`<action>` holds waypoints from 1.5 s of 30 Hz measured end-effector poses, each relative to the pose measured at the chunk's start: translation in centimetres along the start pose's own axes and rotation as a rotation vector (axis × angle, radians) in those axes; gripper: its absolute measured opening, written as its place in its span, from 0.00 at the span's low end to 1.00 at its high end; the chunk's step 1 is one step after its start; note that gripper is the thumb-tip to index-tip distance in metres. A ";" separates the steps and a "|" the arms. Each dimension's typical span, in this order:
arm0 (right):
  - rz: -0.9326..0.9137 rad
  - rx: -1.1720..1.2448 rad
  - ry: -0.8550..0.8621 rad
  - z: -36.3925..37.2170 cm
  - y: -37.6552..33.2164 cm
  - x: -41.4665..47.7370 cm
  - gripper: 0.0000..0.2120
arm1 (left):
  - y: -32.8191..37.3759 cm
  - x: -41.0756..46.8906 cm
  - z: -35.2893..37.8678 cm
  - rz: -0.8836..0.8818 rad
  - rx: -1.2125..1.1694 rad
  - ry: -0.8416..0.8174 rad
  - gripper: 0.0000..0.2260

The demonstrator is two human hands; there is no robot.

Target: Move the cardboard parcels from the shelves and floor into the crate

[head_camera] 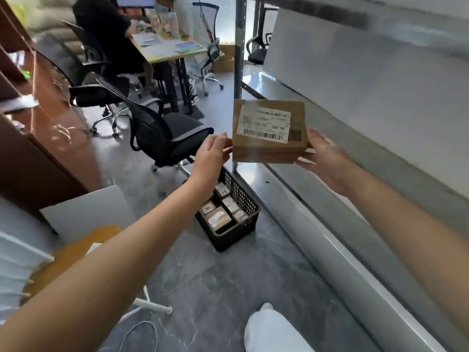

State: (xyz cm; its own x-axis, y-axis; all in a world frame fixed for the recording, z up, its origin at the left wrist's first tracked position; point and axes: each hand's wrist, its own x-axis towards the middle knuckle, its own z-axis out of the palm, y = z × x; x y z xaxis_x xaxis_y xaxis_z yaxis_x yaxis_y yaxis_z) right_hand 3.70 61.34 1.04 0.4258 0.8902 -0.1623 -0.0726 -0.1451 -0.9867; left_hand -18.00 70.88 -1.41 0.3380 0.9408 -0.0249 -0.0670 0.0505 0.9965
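Your L hand (212,154) pressed near-straight fingers on the parcel (268,132) at its 9 o'clock edge. R hand (322,156) gripped its 3 o'clock side, thumb on top, fingers under. Parcel was airborne, label up, off the shelf (342,252) at 3 o'clock. Black crate (243,196) sat on floor at parcel's 6 o'clock w/ smaller parcels (219,219) inside. Office chair (175,133) was at 10 o'clock, farther out.

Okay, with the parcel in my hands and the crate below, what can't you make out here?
The label on the parcel, head view: fine print too small and blurred.
The crate, head view: far end hidden behind the left arm, count unsure.
The right hand, head view: fingertips hidden under the parcel.
The shelving, head view: upper levels cut off by the top edge.
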 end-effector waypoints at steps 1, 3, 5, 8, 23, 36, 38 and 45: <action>0.009 -0.013 -0.035 0.7 0.5 1.4 0.15 | -0.4 0.7 -0.7 -0.014 0.006 0.020 0.14; 0.034 -0.025 -0.083 2.0 1.6 4.4 0.17 | -1.4 2.4 -2.0 -0.041 0.030 0.060 0.20; 0.054 -0.045 -0.140 3.3 2.6 7.9 0.19 | -2.4 4.4 -3.2 -0.059 0.059 0.101 0.22; 0.083 -0.057 -0.232 5.2 3.9 13.2 0.17 | -4.5 8.0 -4.8 -0.080 0.132 0.182 0.18; 0.236 -0.202 -0.311 8.1 10.4 33.4 0.15 | -14.1 23.7 -4.7 -0.295 0.242 0.358 0.11; 0.321 -0.423 -0.320 18.1 16.7 45.0 0.13 | -20.7 34.7 -12.8 -0.536 0.320 0.366 0.11; 0.355 -0.461 -0.282 19.1 17.4 47.0 0.15 | -21.9 37.3 -13.8 -0.575 0.300 0.311 0.10; 0.487 -0.590 -0.199 20.2 23.6 52.1 0.15 | -28.0 43.3 -15.8 -0.726 0.439 0.106 0.13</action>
State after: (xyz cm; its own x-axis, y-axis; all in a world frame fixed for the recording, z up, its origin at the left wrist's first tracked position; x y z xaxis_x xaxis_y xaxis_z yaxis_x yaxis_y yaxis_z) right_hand 5.98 112.99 -30.61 0.2959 0.7198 -0.6279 0.3050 -0.6941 -0.6520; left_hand -16.29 115.51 -31.65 0.0649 0.7529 -0.6549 0.5097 0.5392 0.6704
